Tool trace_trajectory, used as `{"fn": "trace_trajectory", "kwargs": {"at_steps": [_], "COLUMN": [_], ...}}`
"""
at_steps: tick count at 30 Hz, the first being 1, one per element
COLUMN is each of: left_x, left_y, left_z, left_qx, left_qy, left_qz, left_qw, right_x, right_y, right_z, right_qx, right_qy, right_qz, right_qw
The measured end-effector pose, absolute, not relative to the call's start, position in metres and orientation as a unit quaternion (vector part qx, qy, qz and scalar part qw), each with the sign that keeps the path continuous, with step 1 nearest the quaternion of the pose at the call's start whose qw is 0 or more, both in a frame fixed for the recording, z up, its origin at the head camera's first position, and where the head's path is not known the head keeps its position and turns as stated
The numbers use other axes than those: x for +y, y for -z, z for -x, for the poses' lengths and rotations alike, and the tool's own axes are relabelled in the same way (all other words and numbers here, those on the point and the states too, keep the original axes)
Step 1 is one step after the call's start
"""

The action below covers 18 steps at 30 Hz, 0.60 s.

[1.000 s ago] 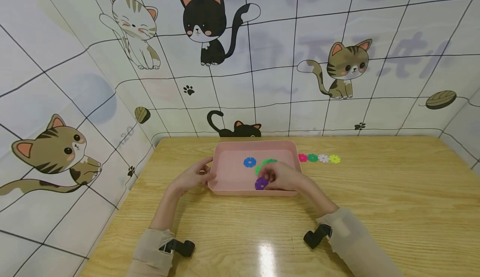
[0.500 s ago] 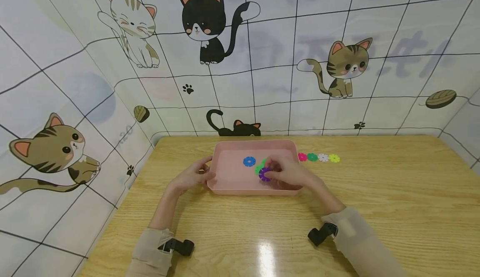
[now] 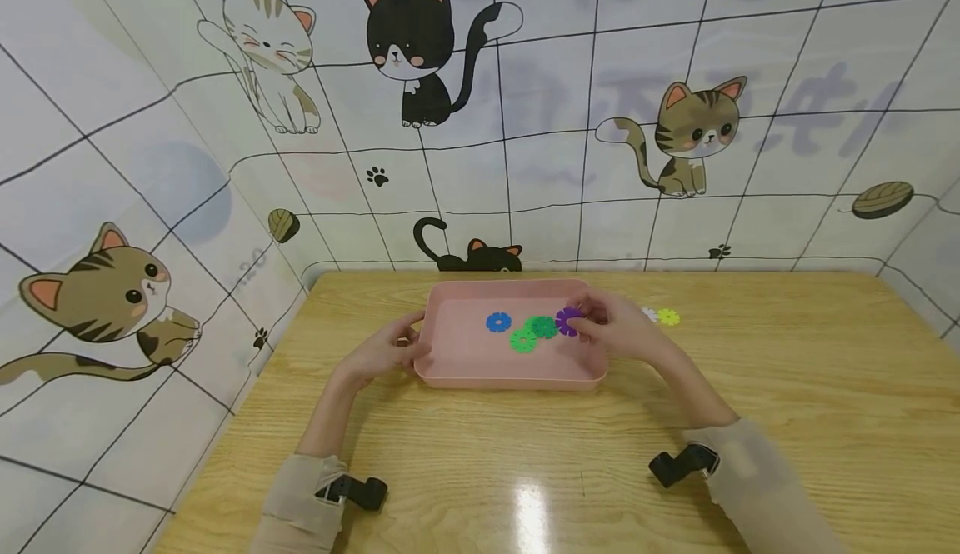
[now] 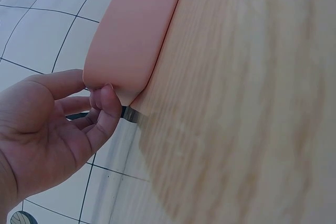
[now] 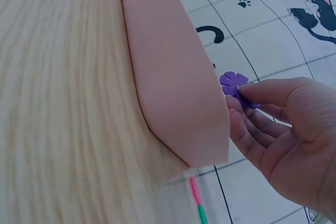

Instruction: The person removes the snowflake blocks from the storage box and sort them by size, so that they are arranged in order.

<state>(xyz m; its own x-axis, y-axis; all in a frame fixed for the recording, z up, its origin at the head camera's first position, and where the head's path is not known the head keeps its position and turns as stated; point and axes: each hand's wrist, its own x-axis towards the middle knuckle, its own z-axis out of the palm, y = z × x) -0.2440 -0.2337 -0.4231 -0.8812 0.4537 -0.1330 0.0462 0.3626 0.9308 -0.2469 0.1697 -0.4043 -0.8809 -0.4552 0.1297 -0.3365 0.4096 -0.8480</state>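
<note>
My left hand (image 3: 382, 352) holds the left end of a pink tray (image 3: 513, 385); in the left wrist view its thumb is at the rim and its fingers curl against the outer wall. Over the tray's right side, my right hand (image 3: 621, 325) pinches a purple snowflake disc (image 5: 232, 83) between thumb and fingers. Inside the tray lie a blue disc (image 3: 498, 322), a light green disc (image 3: 522, 341) and a darker green disc (image 3: 545, 327), the greens overlapping. The right wrist view shows the purple disc just above the tray's rim.
A white disc (image 3: 650, 315) and a yellow disc (image 3: 668, 317) lie on the wooden table (image 3: 787, 387) right of the tray. Edges of a pink disc (image 5: 195, 190) and a green disc (image 5: 202, 214) show in the right wrist view. A cat-printed wall covering (image 3: 555, 154) stands behind.
My right hand has lifted the purple disc from the tray's front and carried it right and back, uncovering the green discs and hiding the pink and green ones on the table. The left hand stays put.
</note>
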Motion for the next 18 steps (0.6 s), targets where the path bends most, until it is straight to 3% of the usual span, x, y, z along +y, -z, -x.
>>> {"fn": "trace_trajectory", "kwargs": {"at_steps": [10,18], "left_x": [-0.233,-0.233], "left_y": [0.422,0.423], "left_z": [0.244,0.244], "left_qx": [0.804,0.802], "left_qy": [-0.542,-0.545], "left_qz": [-0.156,-0.157], "left_qw": [0.188,0.189], "right_x": [0.211,0.235], "right_y": [0.399,0.399], "right_z": [0.248,0.246], "right_qx": [0.857,0.856], "right_qy": [0.468,0.485], "right_qz": [0.216,0.178], "right_qw": [-0.001,-0.01]}}
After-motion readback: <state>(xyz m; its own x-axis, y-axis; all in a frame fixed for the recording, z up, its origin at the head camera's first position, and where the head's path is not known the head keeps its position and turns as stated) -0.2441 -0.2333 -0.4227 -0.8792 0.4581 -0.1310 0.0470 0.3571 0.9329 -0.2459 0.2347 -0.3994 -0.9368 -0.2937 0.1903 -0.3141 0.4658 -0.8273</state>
